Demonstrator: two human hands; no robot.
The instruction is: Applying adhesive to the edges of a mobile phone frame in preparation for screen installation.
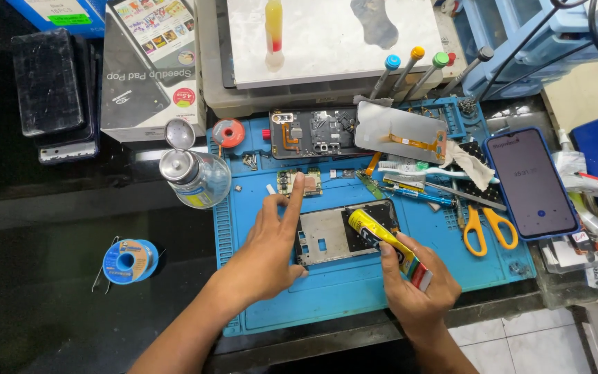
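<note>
1. Head view: the right hand (417, 280) has its grip closed around a yellow glue tube with a red and white end (390, 247), its nozzle tilted onto the upper right part of a grey metal phone frame (323, 239).
2. The frame lies flat on a blue silicone repair mat (451, 260), near its front middle.
3. The left hand (268, 249) holds nothing; its fingers are spread, the side of the hand touching the frame's left edge and the forefinger pointing up to a small green circuit board (311, 183).
4. A clear glass dispenser bottle with a steel cap and a yellow label (195, 176) stands at the mat's left edge.
5. Behind it, a black and white printed cardboard box with a round red sticker (148, 66) rests on the dark surface (36, 228).
6. A blue-labelled solder spool (129, 260) lies left of the mat.
7. Orange-handled scissors (487, 228) lie beside a lit smartphone in a blue case (532, 183) at the right.
</note>
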